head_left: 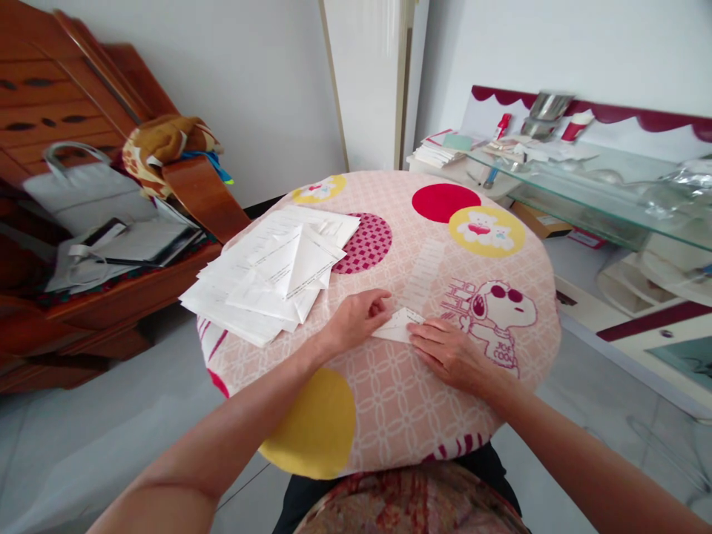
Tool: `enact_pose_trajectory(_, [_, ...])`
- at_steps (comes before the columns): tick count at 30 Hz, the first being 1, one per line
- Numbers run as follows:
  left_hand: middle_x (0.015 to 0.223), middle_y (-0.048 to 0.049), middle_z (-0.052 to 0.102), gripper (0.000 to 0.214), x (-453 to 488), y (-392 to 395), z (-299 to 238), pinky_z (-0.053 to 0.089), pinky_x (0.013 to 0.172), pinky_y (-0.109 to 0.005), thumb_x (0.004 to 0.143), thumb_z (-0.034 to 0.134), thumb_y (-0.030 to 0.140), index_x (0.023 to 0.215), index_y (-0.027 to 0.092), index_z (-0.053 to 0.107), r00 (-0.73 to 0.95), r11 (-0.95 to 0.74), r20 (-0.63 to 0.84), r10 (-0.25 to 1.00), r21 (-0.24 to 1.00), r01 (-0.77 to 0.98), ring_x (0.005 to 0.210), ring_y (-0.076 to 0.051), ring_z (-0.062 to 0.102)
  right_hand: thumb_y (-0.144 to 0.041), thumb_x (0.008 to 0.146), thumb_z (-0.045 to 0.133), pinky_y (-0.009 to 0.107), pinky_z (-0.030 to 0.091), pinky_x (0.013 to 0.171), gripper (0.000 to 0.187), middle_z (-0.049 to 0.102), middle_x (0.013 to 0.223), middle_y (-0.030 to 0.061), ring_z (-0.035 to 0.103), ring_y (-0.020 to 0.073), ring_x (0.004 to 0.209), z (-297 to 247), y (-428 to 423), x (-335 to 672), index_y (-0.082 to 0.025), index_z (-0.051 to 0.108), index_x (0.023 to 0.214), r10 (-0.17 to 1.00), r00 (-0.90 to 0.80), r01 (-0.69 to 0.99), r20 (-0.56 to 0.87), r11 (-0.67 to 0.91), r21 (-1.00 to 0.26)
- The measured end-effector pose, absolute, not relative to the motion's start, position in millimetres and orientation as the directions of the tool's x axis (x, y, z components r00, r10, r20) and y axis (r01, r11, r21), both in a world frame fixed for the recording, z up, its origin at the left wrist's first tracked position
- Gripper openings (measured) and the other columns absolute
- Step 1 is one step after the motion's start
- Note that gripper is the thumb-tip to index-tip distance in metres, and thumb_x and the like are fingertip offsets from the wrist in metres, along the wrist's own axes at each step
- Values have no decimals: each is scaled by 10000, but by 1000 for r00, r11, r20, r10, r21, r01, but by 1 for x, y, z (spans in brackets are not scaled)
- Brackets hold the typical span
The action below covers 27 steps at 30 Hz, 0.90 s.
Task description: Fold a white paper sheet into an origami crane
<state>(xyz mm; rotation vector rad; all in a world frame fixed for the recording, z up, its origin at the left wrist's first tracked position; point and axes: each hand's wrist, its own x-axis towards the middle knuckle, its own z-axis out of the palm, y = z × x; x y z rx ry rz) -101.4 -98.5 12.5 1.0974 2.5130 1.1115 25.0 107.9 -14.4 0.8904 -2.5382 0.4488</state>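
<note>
Folded paper (pixel 392 332), tiny print, "JOE COOK" tablecloth (pixel 411 404)

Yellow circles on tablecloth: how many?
3: plain circle, near edge; printed circle, far-left edge; another printed one, right side. The papers may hide more.

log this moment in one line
left hand: at folded paper | right hand: on its right end | paper pile: on tablecloth, left of both hands
</note>
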Motion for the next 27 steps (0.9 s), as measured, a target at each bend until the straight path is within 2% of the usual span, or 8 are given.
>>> enact_pose_trajectory(5, [700,27,625,303,-113,-60,11,398,606,-239,733,670,198,1033,158,686,-623,459,-14,782,689,561,622,-129,549,-172,974,481,437,549,886,234,713,1104,152,656,240,977,-12,104,25,-140,711,944,-452,-747,-592,488,785,-180])
enact_pose_trajectory(9, [566,49,494,132,-118,-66,11,295,542,-235,719,671,281,675,161,637,-591,397,-64,804,798,454,559,-108,445,-182,942,525,481,534,933,201,677,1191,165,638,271,1069,-14,103,17,-156,699,1038,-335,-779,-528,530,807,-265])
enact_pose_trajectory(12, [576,49,464,287,-121,-75,14,279,520,-221,717,690,399,621,161,561,-662,291,-56,747,923,250,550,-93,404,-211,888,583,509,528,950,407,646,1266,167,616,296,1143,-12,104,-5,-178,611,1293,-80,-812,-403,579,794,-456])
enact_pose_trajectory(15, [645,36,524,329,-124,-80,18,324,538,-214,718,716,455,708,158,576,-794,111,1,608,990,87,577,-92,447,-283,808,677,413,588,792,538,718,1116,128,692,242,914,-1,103,-37,-182,591,1330,104,-911,-290,400,527,-799])
enact_pose_trajectory(17, [685,26,569,326,-125,-81,20,359,556,-216,719,730,451,746,157,590,-853,-7,22,522,1000,22,594,-95,484,-347,786,702,333,585,662,397,748,918,92,688,194,733,9,101,-57,-151,700,1130,67,-981,-160,183,258,-953])
enact_pose_trajectory(20, [721,10,622,315,-128,-82,17,407,578,-225,694,770,415,771,153,613,-879,-107,-11,477,992,-71,610,-105,532,-383,744,733,277,546,557,260,718,750,51,644,160,615,16,96,-79,-139,732,833,22,-999,-23,24,23,-999])
enact_pose_trajectory(23, [734,-2,648,317,-130,-83,8,440,611,-235,649,812,370,784,141,639,-858,-132,-78,507,977,-167,638,-120,574,-354,726,748,259,510,551,203,692,691,13,615,146,595,11,91,-88,-159,711,773,70,-997,-42,38,-58,-997])
enact_pose_trajectory(27, [672,9,627,317,-131,-84,-2,343,525,-200,625,828,360,778,125,679,-837,-28,-146,528,982,-189,552,-85,506,-322,749,732,250,451,551,159,679,668,-3,586,136,583,-1,90,-88,-169,706,782,82,-993,-85,87,26,-996])
